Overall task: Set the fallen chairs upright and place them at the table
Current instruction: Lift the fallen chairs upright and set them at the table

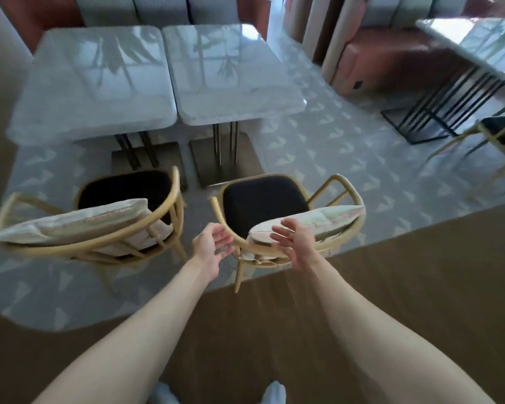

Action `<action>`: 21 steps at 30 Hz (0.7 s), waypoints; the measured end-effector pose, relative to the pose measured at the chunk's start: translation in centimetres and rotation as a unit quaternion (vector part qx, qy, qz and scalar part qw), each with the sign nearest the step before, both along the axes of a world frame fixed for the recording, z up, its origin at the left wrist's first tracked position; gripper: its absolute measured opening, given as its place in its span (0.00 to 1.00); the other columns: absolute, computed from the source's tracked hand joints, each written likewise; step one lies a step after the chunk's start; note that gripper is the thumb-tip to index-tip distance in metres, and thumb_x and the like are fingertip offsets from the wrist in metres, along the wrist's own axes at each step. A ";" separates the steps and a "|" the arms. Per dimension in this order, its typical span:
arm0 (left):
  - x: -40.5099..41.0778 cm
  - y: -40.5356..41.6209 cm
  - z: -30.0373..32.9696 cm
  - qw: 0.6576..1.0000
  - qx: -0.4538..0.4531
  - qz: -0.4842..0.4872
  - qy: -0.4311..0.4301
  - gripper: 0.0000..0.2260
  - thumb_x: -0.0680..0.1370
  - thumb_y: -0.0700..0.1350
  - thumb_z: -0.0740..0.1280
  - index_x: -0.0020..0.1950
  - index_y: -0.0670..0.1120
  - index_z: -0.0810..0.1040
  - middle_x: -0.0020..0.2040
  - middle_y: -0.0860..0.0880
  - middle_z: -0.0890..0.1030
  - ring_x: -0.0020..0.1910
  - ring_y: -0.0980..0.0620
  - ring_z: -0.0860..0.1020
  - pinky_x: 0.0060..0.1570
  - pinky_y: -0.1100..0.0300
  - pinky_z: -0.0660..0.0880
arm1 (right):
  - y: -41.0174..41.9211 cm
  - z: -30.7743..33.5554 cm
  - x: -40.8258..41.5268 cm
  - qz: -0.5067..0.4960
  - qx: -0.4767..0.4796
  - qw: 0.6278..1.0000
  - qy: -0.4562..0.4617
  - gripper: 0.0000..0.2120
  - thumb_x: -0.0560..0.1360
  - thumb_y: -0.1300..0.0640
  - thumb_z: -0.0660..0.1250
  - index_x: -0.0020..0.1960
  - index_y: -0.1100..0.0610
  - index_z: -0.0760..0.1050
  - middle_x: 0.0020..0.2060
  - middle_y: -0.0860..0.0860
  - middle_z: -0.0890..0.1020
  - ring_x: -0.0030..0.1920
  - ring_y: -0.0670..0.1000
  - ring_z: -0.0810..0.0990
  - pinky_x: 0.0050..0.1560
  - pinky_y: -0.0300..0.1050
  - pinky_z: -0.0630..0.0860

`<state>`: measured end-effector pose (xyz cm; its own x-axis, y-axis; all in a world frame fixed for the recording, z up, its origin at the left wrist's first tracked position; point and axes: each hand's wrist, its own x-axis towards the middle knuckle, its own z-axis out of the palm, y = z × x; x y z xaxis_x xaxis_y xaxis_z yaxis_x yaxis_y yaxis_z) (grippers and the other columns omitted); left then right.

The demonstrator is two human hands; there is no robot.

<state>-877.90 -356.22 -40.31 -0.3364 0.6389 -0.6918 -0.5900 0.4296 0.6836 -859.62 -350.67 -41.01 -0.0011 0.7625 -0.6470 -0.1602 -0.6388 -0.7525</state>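
Both hands loose-fingered, gripping nothing, left hand (212,246) and right hand (293,237) at the right chair (263,199) backrest, contact blurred, left chair (123,193) upright lower left, marble tables (169,106) beyond

Two worktops butted side by side: left worktop (91,83), right worktop (233,74), bench seating (158,10) behind them. Two chairs upright on the rug (347,158), each in front of its worktop: left chair (123,193), right chair (263,199), each with a cushion against its backrest. Left hand (212,247) at right chair's back rail, right hand (296,243) over its cushion (318,221). Third worktop (478,45) far right, another chair (502,132) before it.
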 end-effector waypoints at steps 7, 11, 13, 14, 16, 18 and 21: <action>12.1 0.2 0.7 0.997 -0.022 0.044 -0.057 0.07 0.82 0.45 0.63 0.54 0.42 0.77 0.51 0.41 0.81 0.52 0.44 0.80 0.56 0.44 0.79 | 1.6 1.6 10.4 0.033 -0.003 0.999 -0.021 0.16 0.85 0.52 0.58 0.66 0.62 0.74 0.56 0.58 0.84 0.54 0.57 0.84 0.51 0.50 0.82; 14.0 1.7 0.2 0.995 -0.031 0.072 -0.067 0.12 0.83 0.47 0.63 0.62 0.41 0.74 0.54 0.40 0.78 0.54 0.43 0.79 0.59 0.44 0.79 | 3.4 1.6 12.4 0.045 -0.006 0.999 -0.028 0.15 0.84 0.52 0.59 0.62 0.62 0.76 0.54 0.58 0.85 0.53 0.57 0.85 0.46 0.48 0.83; 14.7 2.6 -0.3 0.992 -0.044 0.083 -0.086 0.16 0.83 0.47 0.63 0.68 0.41 0.71 0.55 0.40 0.76 0.55 0.43 0.78 0.59 0.43 0.78 | 4.3 1.1 13.0 0.053 -0.014 0.998 -0.034 0.14 0.84 0.53 0.60 0.62 0.62 0.76 0.54 0.59 0.84 0.53 0.58 0.85 0.46 0.49 0.83; 15.1 3.2 -0.7 0.990 -0.049 0.083 -0.099 0.18 0.83 0.47 0.63 0.70 0.41 0.69 0.57 0.39 0.75 0.56 0.42 0.77 0.59 0.42 0.77 | 5.1 0.7 13.3 0.058 -0.021 0.997 -0.037 0.14 0.84 0.54 0.60 0.62 0.62 0.76 0.54 0.59 0.84 0.53 0.58 0.84 0.48 0.50 0.83; 16.1 4.2 -1.9 0.986 -0.072 0.085 -0.122 0.22 0.83 0.48 0.63 0.75 0.44 0.65 0.63 0.37 0.73 0.60 0.38 0.75 0.59 0.40 0.76 | 6.6 0.0 13.8 0.063 -0.047 0.996 -0.045 0.14 0.84 0.55 0.60 0.63 0.63 0.75 0.53 0.59 0.83 0.52 0.57 0.84 0.53 0.53 0.82; 17.4 5.6 -3.4 0.981 -0.101 0.092 -0.141 0.27 0.83 0.49 0.64 0.79 0.46 0.60 0.71 0.34 0.68 0.68 0.35 0.72 0.63 0.37 0.74 | 8.1 -0.9 14.3 0.066 -0.079 0.993 -0.062 0.14 0.84 0.56 0.60 0.64 0.64 0.74 0.51 0.58 0.82 0.53 0.58 0.83 0.56 0.55 0.82; 18.8 8.1 -5.2 0.971 -0.148 0.112 -0.150 0.29 0.82 0.50 0.65 0.80 0.46 0.58 0.76 0.35 0.63 0.73 0.35 0.67 0.68 0.37 0.70 | 10.2 -1.8 15.2 0.072 -0.138 0.984 -0.083 0.15 0.83 0.59 0.59 0.67 0.65 0.72 0.57 0.62 0.80 0.59 0.62 0.81 0.56 0.54 0.81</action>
